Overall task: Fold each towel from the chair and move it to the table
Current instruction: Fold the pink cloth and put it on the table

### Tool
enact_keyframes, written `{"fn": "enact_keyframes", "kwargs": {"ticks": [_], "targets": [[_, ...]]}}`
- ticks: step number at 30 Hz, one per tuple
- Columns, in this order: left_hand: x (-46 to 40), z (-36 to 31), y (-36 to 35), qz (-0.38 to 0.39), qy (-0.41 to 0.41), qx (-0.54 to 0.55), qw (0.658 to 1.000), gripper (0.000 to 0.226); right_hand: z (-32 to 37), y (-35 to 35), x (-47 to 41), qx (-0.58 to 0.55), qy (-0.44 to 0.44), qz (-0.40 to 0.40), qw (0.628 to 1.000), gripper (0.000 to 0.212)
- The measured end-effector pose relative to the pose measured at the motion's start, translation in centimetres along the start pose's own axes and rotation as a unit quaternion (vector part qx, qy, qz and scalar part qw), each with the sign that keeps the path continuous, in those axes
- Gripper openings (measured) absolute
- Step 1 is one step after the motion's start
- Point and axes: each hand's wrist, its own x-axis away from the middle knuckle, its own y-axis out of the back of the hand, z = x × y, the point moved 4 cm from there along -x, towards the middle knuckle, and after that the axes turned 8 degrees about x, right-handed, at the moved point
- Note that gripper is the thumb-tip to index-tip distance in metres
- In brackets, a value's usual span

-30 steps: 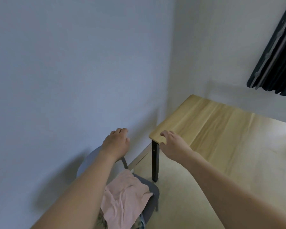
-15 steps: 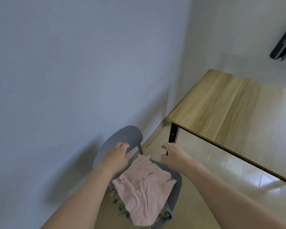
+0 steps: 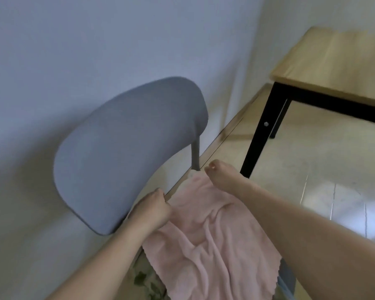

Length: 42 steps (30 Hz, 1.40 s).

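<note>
Fingers first: our left hand (image 3: 153, 210) has them curled tight at the near-left corner of the pink towel (image 3: 206, 241), right under the grey backrest of the chair (image 3: 126, 148), so it looks like we're gripping the cloth there, though the knuckles hide the actual pinch. Our right hand (image 3: 220, 177) is at the far corner of the towel with the fingers bent downward; we honestly can't tell if they've got hold of the fabric or are just touching it.

That towel is lying rumpled across the chair seat, and a bit of leafy patterned cloth (image 3: 147, 280) peeks out from under its near-left edge. Off to the right is the table (image 3: 325, 57), wooden top on black legs, well apart from the towel, standing on a glossy tiled floor (image 3: 312, 169).
</note>
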Motion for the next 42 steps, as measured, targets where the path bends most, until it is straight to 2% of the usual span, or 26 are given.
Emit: {"fn": "enact_keyframes", "kwargs": {"ticks": [2,4,8,11,14,18,20,22,23,25,26,28,31,33,35,38,40,42], "targets": [[-1.1,1.6,-1.9,-0.027,-0.008,-0.034,0.999,0.029,-0.4,-2.7,-2.2,0.000,0.003,-0.008,1.000,0.045],[-1.8,2.9,-3.5,-0.043,-0.014,-0.057,0.997,0.021,-0.8,-5.0,-4.0,0.050,0.003,-0.009,0.999,0.048],[-2.1,4.7,-4.7,-0.072,-0.016,-0.133,0.988,0.033,-1.5,-6.2,-6.4,0.123,-0.026,-0.052,0.991,0.049],[-1.0,4.5,-4.4,-0.126,-0.044,-0.168,0.977,0.025,-2.1,-6.1,-6.7,0.077,-0.026,-0.078,0.994,0.041],[-0.4,4.2,-4.0,-0.131,-0.067,-0.128,0.981,0.014,-2.5,-5.7,-6.2,0.063,-0.011,-0.097,0.993,0.023],[0.4,4.0,-3.9,-0.131,-0.074,-0.099,0.984,0.009,-2.5,-4.3,-4.7,0.026,0.001,-0.144,0.989,0.025],[1.1,3.6,-3.9,-0.139,-0.075,-0.101,0.982,0.007,-2.3,-3.4,-3.5,0.006,0.018,-0.170,0.985,0.015],[1.9,3.1,-4.1,-0.147,-0.092,-0.111,0.978,0.008,-2.2,-2.4,-2.0,-0.043,0.037,-0.187,0.981,0.015],[2.3,2.9,-4.1,-0.153,-0.103,-0.109,0.977,0.011,-2.1,-1.9,-1.2,-0.076,0.045,-0.186,0.979,0.015],[2.8,2.7,-3.7,-0.158,-0.110,-0.090,0.977,0.001,-2.0,-1.1,0.4,-0.134,0.056,-0.171,0.974,0.016],[2.9,2.6,-3.6,-0.154,-0.108,-0.076,0.979,0.010,-1.9,-0.7,1.1,-0.158,0.061,-0.157,0.973,0.018],[3.2,2.3,-3.0,-0.138,-0.118,-0.025,0.983,0.020,-1.8,-0.2,2.7,-0.184,0.068,-0.117,0.974,0.019],[4.1,2.2,-1.9,-0.130,-0.135,0.110,0.976,0.030,-2.2,0.2,5.7,-0.199,0.083,-0.045,0.976,0.010],[5.4,2.4,-0.8,-0.138,-0.137,0.186,0.963,0.030,-2.5,0.3,8.3,-0.201,0.111,0.024,0.973,0.008],[7.6,2.4,-0.1,-0.118,-0.135,0.312,0.933,0.025,-3.1,0.3,12.0,-0.169,0.132,0.061,0.975,0.011],[12.5,1.8,1.2,-0.050,-0.103,0.514,0.850,0.019,-3.8,1.1,18.6,-0.106,0.155,0.015,0.982,0.026],[16.1,1.3,2.2,0.001,-0.090,0.581,0.809,0.014,-4.0,2.1,23.1,-0.080,0.167,-0.041,0.982,0.026],[19.9,0.3,2.9,0.037,-0.114,0.605,0.787,0.012,-4.5,2.9,27.3,-0.074,0.172,-0.102,0.977,0.021]]}}
